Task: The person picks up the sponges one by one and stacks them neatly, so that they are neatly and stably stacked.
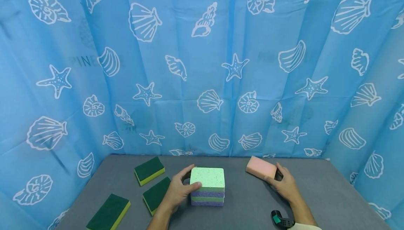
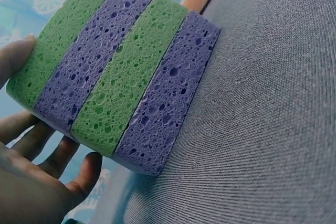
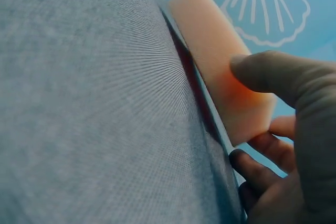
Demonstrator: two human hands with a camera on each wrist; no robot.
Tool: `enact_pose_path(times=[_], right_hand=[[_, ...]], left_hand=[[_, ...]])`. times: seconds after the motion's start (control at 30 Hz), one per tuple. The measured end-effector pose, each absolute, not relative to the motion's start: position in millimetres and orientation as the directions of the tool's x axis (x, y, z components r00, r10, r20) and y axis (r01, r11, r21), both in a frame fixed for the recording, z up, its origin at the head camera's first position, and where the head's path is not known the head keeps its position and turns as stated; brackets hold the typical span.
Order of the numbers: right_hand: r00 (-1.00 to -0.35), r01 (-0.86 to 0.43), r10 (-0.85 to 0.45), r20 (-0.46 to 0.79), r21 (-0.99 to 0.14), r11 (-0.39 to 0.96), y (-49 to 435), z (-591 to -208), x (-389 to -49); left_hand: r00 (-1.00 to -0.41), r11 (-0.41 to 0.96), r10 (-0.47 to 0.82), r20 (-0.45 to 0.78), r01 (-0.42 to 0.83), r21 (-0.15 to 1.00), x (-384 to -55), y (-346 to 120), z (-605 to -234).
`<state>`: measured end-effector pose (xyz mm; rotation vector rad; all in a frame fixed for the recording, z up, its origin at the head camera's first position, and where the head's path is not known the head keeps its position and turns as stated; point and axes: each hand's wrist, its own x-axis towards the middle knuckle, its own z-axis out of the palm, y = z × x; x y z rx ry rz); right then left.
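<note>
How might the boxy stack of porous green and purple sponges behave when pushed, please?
The green-and-purple sponge stack is probably light, given its many pores. It might slide apart sideways, as no fastening shows between the colours. Its flat-sided shape makes rolling unlikely.

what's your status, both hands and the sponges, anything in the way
Left fingers gripping green-and-purple sponge stack. Right fingers pinching pink sponge. Nothing visible between stack and pink sponge.
</note>
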<state>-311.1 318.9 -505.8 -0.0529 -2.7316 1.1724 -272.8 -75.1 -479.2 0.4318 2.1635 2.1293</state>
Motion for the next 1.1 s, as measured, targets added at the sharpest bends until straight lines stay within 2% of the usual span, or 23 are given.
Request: enact_pose_path(times=[0.37,0.8,1.1], right_hand=[[-0.955,-0.083,0.181,0.233,-0.801,0.593,319,-500,-303],[-0.904,-0.148,0.268,0.333,-0.832,0.535,321,-476,-290],[-0.870,-0.253,0.259,0.421,-0.829,0.498,327,-467,-284]], left_hand=[[-0.955,-0.004,0.258,0.147,0.151,0.989,-272,-75,-480],[-0.953,0.004,0.260,0.154,0.161,0.987,-272,-75,-482],[-0.953,0.026,0.257,0.160,0.172,0.985,-273,-76,-482]])
